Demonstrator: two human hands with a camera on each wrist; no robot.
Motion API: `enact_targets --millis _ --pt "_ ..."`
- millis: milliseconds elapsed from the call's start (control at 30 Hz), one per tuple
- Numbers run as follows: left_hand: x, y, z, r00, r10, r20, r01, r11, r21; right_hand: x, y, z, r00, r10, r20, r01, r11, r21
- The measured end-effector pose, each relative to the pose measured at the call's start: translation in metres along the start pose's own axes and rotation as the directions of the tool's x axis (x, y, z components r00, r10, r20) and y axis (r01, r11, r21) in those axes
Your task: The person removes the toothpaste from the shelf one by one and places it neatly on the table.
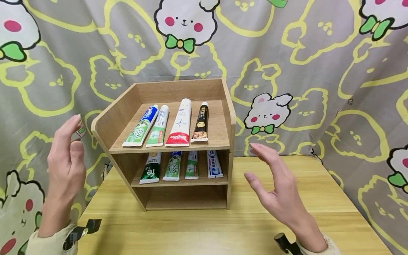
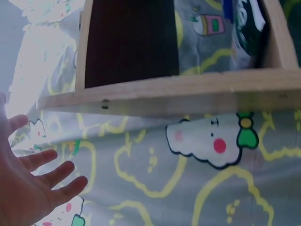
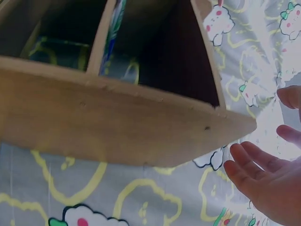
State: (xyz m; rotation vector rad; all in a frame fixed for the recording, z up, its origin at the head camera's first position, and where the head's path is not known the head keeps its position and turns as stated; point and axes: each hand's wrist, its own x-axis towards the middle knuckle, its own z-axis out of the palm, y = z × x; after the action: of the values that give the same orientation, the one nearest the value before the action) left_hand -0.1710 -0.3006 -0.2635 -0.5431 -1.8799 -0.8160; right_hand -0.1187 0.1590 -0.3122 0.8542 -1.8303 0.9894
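Observation:
My left hand [image 1: 65,159] is raised in the air left of a wooden shelf unit [image 1: 113,118], fingers relaxed and holding nothing. On the other side, my right hand [image 1: 282,189] hovers with thumb and fingers spread apart, also holding nothing. Lying on the top tier are a blue-green toothpaste tube [image 1: 141,127], a slim white-green tube [image 1: 158,127], a white-red Colgate tube [image 1: 180,124] and a black tube [image 1: 201,122]. The middle tier holds a dark green tube [image 1: 151,170], a blue-green one [image 1: 173,166], a white-green one [image 1: 192,166] and a white-blue one [image 1: 215,164].
The unit stands on a yellow wood-grain table [image 1: 178,232], with its bottom tier [image 1: 186,198] close to the tabletop. A grey curtain [image 1: 242,46] with cartoon bunnies hangs behind and along both sides. Dark straps with small devices sit on both wrists.

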Motion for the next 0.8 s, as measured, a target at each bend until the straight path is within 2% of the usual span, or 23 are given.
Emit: enact_targets --millis 200,433,500,600,733,800 --pt "0.005 -0.001 0.008 0.996 -0.071 0.049 0.075 0.993 -0.090 0.007 -0.008 0.010 1.000 -0.022 -0.022 0.023 0.999 0.043" --pt "0.019 0.002 0.014 0.994 -0.095 0.046 0.100 0.986 -0.132 0.019 -0.017 0.023 0.999 -0.032 -0.009 0.033 0.995 0.095" --pt "0.022 0.003 0.017 0.991 -0.123 0.054 0.130 0.980 -0.148 0.023 -0.018 0.027 0.999 -0.038 -0.001 0.037 0.993 0.110" --pt "0.026 -0.001 0.020 0.979 -0.193 0.071 0.203 0.964 -0.171 0.030 -0.019 0.034 0.999 -0.037 0.016 0.035 0.994 0.101" --pt "0.028 -0.015 0.023 0.957 -0.277 0.089 0.289 0.937 -0.198 0.037 -0.020 0.046 0.998 -0.017 0.056 0.013 0.998 0.067" --pt "0.029 -0.019 0.022 0.943 -0.310 0.122 0.332 0.904 -0.271 0.039 -0.020 0.052 0.997 0.003 0.082 -0.008 0.998 0.056"
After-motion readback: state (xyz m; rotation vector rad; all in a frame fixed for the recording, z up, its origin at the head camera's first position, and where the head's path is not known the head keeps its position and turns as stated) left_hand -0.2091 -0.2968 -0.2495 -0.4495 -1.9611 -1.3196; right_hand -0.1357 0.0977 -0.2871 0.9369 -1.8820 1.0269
